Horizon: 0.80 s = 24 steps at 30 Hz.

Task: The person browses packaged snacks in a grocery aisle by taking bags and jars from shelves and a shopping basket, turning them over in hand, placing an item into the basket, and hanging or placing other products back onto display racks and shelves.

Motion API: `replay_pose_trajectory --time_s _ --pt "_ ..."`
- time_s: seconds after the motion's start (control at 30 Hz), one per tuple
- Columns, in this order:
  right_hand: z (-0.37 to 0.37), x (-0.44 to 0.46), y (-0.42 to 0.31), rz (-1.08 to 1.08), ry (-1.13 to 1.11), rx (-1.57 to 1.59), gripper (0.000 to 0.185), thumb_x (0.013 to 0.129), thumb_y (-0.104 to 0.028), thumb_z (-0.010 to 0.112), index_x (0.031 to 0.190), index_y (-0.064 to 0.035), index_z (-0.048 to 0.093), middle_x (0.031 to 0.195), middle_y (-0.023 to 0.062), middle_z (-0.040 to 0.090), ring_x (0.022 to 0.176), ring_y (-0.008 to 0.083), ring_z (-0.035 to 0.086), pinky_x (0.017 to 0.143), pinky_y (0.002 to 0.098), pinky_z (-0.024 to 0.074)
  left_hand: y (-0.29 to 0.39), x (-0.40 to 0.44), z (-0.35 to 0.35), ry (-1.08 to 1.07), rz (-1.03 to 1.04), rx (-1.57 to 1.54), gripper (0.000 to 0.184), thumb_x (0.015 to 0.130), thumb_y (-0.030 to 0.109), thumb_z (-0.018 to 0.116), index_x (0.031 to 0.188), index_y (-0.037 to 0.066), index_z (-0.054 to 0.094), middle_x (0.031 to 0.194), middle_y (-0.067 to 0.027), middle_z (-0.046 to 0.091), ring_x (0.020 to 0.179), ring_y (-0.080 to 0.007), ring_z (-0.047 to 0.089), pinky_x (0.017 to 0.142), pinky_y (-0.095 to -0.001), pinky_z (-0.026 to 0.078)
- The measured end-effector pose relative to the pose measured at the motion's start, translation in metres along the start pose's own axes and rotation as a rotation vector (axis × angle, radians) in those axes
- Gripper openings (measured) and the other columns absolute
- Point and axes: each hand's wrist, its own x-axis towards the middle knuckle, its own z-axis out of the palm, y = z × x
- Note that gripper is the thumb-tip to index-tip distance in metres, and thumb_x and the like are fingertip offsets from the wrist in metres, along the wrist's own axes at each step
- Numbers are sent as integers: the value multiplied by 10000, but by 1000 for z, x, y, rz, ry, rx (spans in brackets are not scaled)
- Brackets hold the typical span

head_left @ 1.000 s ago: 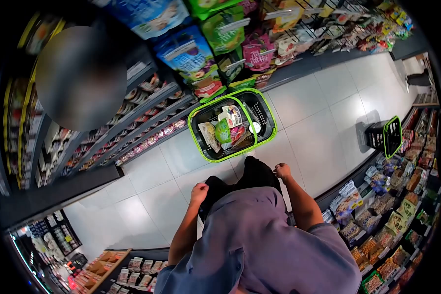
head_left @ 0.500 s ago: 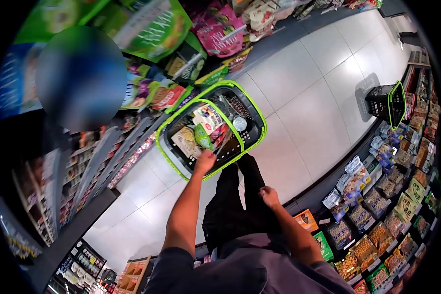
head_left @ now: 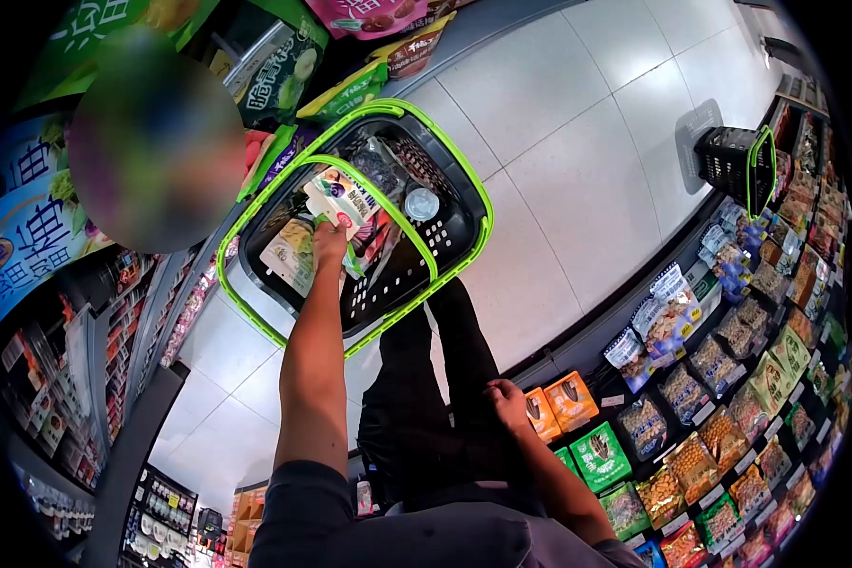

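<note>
My left hand (head_left: 329, 244) reaches into a black shopping basket (head_left: 462, 222) with a lime-green rim. Its fingers are closed on a small green packet (head_left: 353, 263), mostly hidden by the hand. Around it in the basket lie a white printed package (head_left: 339, 201), a pale packet (head_left: 289, 251), a clear-lidded round container (head_left: 421, 204) and a clear plastic package (head_left: 379, 168). The basket's green handle (head_left: 409, 232) arches over them. My right hand (head_left: 509, 405) hangs beside my leg with its fingers curled in, and nothing shows in it.
Shelves of snack bags, including a green bag (head_left: 279, 71), flank the basket. On the right runs a shelf of nut packets (head_left: 696, 388) and orange packs (head_left: 570, 399). A second black basket (head_left: 726, 161) stands farther along the tiled floor (head_left: 577, 189).
My left hand has moved deeper into the basket, onto the white package, with the green packet in it. The basket appears larger and farther left. My right hand stays curled beside my leg.
</note>
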Motion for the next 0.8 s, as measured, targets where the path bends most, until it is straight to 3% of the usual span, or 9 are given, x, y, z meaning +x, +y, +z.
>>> replay_pose_trajectory --time_s 0.23,0.3,0.37,0.43,0.57,0.63,0.7,0.77,0.8 --pt "4 -10 -21 -13 48 -44 199 902 -113 542 1022 10 642 855 94 713 807 149 663 765 273 515 -2 -9 8 -78 113 -87 276 855 297 632 895 23 639 913 -219 679 873 -384 651 768 -444 498" --pt "5 -13 -31 -39 41 -42 206 896 -120 545 1022 8 646 854 97 717 818 156 671 773 276 516 -1 -26 10 -148 131 -574 210 866 227 610 925 28 639 898 -196 679 844 -339 651 769 -397 490" --pt "4 -18 -43 -81 47 -110 220 880 -134 552 1017 3 654 854 108 721 830 172 682 784 284 519 2 -51 1 -161 226 -737 179 871 181 593 958 31 641 894 -183 675 843 -301 647 779 -370 482" --pt "5 -20 -50 -98 34 -79 223 868 -145 554 1001 -1 660 846 112 722 840 183 688 793 286 520 36 -114 -60 -104 351 -523 201 869 190 596 990 37 645 919 -181 678 861 -304 647 783 -374 483" --pt "10 -25 -70 -153 -22 -50 206 887 -117 551 1020 13 640 861 109 713 826 175 677 784 282 517 36 -194 -127 -96 395 -467 217 884 211 582 1009 50 654 895 -172 680 834 -297 654 762 -376 488" --pt "11 -23 -85 -222 -115 -45 226 901 -108 553 1069 32 611 910 113 700 841 172 665 782 286 516 33 -233 -166 -106 434 -524 199 881 211 582 942 39 660 827 -152 674 767 -255 652 709 -356 486" --pt "18 -21 -104 -382 -126 0 285 908 -118 582 1140 47 575 1006 120 682 920 178 656 844 306 515 27 -265 -208 -209 409 -589 128 852 97 550 778 23 623 692 -55 597 666 -130 556 645 -276 439" --pt "12 -55 -170 -486 -157 11 446 857 -183 685 1214 39 539 1137 163 644 1078 237 626 941 349 496 17 -290 -249 -362 377 -691 101 836 82 560 800 25 636 729 -13 618 676 -98 550 634 -244 430" --pt "10 -66 -195 -545 -199 17 572 838 -229 714 1298 19 483 1252 185 578 1197 270 550 998 380 454 18 -305 -272 -433 328 -784 113 821 73 568 860 19 659 780 0 640 691 -77 557 639 -220 435"
